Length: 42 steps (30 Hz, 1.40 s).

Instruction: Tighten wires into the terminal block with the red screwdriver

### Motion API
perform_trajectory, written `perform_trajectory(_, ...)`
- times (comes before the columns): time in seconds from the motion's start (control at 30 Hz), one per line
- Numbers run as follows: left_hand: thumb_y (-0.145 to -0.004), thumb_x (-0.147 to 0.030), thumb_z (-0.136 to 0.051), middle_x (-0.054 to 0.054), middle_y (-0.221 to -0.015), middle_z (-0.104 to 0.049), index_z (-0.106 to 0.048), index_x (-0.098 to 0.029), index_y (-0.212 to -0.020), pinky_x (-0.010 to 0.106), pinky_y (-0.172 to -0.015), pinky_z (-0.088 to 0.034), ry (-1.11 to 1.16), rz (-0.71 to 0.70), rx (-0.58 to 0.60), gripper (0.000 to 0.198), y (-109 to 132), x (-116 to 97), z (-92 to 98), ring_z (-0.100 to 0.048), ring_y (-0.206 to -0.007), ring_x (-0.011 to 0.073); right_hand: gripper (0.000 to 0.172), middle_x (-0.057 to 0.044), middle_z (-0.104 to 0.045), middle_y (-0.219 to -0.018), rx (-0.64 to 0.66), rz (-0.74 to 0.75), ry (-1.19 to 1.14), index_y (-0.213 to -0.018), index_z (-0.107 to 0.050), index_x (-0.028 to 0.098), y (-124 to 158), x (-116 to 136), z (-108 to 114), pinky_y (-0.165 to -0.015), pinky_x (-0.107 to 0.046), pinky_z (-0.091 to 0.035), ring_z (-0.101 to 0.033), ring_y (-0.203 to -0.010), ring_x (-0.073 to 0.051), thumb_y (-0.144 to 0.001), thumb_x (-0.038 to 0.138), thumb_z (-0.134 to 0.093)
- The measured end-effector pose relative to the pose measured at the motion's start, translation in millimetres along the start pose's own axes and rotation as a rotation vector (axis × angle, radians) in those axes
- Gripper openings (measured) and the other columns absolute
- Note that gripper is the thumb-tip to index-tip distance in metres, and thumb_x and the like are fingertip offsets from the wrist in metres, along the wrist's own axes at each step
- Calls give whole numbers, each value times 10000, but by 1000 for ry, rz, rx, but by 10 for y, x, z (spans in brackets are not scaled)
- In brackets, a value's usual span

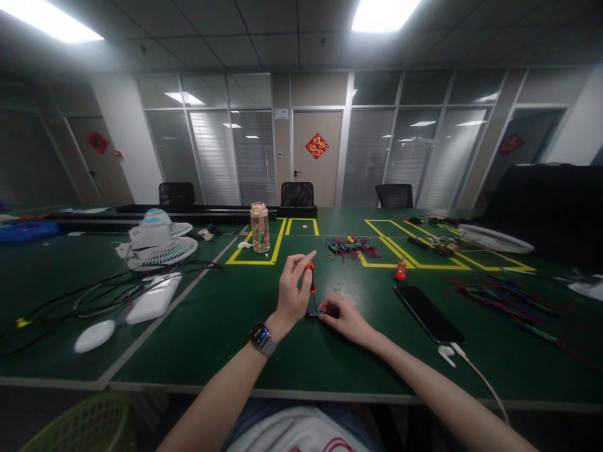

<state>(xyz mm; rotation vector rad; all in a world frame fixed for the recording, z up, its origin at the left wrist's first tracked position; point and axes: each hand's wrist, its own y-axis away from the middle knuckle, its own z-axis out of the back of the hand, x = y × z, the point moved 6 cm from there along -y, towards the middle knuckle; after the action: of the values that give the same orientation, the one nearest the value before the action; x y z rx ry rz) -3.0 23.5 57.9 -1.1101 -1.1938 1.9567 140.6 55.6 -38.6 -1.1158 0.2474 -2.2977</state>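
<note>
In the head view, my left hand (293, 292) grips an orange and black screwdriver (311, 279), holding it nearly upright with the index finger raised near its top. Its thin shaft runs down to a small green circuit board (313, 313) on the table. Resting on the table, my right hand (343, 319) pinches the right end of that board between thumb and finger. The palm side and curled fingers of the right hand are partly hidden. Beyond my hands lies a pile of small boards with red and blue wires (354, 248).
Right of my hands are a black phone (428, 314), a red figurine (400, 271) and more wired boards (511, 301). A bottle (260, 229) stands inside yellow tape. On the left are a white fan (160, 242), a power strip (154, 298) and loose cables. The green table (198, 351) ends close to me.
</note>
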Motion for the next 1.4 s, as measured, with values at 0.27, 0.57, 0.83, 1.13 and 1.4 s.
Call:
perform_trajectory(0.27, -940, -223, -519, 34, -935, -561, -561, -204, -1250, 275, -800, -480, -11, 5, -27, 313, -10, 15, -10, -555, -853, 148, 111, -3, -595, -740, -4, -1, -4, -796, -630, 159, 1, -13, -6, -640, -249, -422, -541, -682, -144, -741, 63, -631)
perform_trajectory(0.57, -985, -179, -351, 76, -1098, -574, -533, -213, -1304, 303, -882, -470, 46, 70, 20, 369, -8, 51, -5, -565, -1007, 171, 112, -5, -595, -742, 0, 0, 14, -801, -637, 159, 1, -4, -2, -641, -249, -416, -539, -684, -145, -742, 64, -627)
perform_trajectory(0.83, -929, -253, -538, 33, -931, -531, -629, -218, -1158, 284, -802, -485, -24, 52, -45, 249, -24, 42, 9, -555, -859, 151, 104, -11, -603, -756, -1, -16, 2, -805, -632, 156, 1, -5, -1, -645, -253, -422, -549, -694, -151, -743, 73, -630)
perform_trajectory(1.13, -978, -182, -392, 69, -1045, -591, -573, -204, -1251, 301, -850, -484, 34, 58, -22, 329, -18, 29, 10, -577, -968, 165, 106, -10, -597, -750, 2, -3, 10, -808, -636, 155, 2, 13, 8, -640, -252, -417, -545, -689, -150, -745, 69, -632)
perform_trajectory(1.4, -954, -241, -483, 48, -991, -528, -620, -225, -1189, 292, -830, -481, -19, 54, -45, 272, -12, 49, 17, -558, -922, 160, 93, -11, -600, -747, 7, -3, 18, -793, -626, 158, 4, 26, 9, -646, -257, -422, -544, -691, -153, -749, 76, -625)
